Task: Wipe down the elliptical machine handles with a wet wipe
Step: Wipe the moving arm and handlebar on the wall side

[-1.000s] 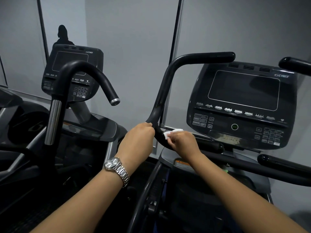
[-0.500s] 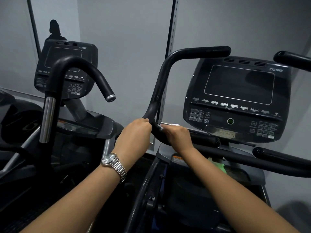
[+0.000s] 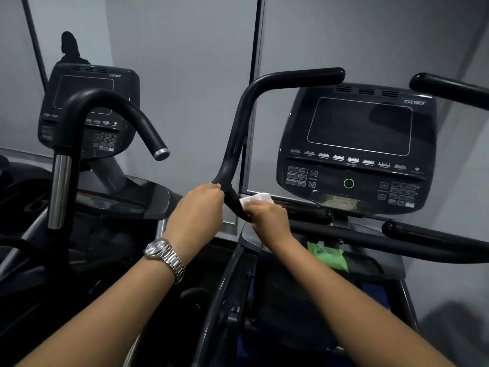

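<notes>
- Handle (image 3: 239, 139) of the elliptical, black and bent, rises left of the dark console (image 3: 357, 152).
- My left grip (image 3: 197, 207) is curled round the handle at its lower bend, a steel watch (image 3: 164, 254) on that wrist.
- My right grip (image 3: 267, 219), fingers curled, presses a white wipe (image 3: 255, 198) against the handle just below the bend, beside my left.
- Green pack (image 3: 328, 256) lies on the machine's ledge under the console, right of my right forearm.

Two hands (image 3: 197, 207) (image 3: 268, 221), two consoles (image 3: 87, 112) (image 3: 357, 149), one wipe (image 3: 256, 198).
</notes>
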### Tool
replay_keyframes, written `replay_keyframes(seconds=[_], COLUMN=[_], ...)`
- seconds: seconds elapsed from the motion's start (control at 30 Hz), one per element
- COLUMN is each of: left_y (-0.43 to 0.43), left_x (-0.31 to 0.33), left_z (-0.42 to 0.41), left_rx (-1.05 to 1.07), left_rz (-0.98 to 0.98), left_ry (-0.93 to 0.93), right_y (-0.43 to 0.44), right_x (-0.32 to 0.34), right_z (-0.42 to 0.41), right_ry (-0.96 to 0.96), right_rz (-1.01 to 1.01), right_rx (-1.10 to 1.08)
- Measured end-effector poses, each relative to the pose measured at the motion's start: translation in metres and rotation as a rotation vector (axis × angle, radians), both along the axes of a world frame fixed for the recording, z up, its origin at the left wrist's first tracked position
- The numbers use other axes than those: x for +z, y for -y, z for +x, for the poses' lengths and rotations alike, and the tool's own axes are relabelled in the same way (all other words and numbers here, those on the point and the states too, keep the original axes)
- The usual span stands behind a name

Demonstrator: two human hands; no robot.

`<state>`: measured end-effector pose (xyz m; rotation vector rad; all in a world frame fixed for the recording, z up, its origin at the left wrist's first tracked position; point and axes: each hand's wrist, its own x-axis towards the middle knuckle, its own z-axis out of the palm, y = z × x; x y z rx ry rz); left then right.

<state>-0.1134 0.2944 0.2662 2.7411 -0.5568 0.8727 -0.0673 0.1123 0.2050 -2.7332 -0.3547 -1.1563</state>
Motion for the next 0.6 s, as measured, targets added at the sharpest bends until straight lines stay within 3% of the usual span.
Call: replay_keyframes(seconds=[0.13,0.27,0.43,0.6], left_y=[-0.001,-0.001,-0.001,0.0], left_x=[-0.001,0.0,0.0,-0.001], left_z=[0.0,-0.003,-0.002,-0.003], left_rx=[0.003,-0.002,-0.004,0.002], left_rz=[-0.006,-0.004,0.004,-0.001], left_ry=[-0.008,-0.006,-0.004,-0.014], right_y=[0.019,-0.002,0.018,0.028], right_x=[-0.006,-0.003,-0.007,0.002], right_z=[-0.01,-0.005,-0.015,-0.017], right_ry=[0.115,0.102,0.152,0.175], right_rz=[0.025,0.129,0.01,0.133], right_rx=[-0.036,-0.118,-0.037,-0.144])
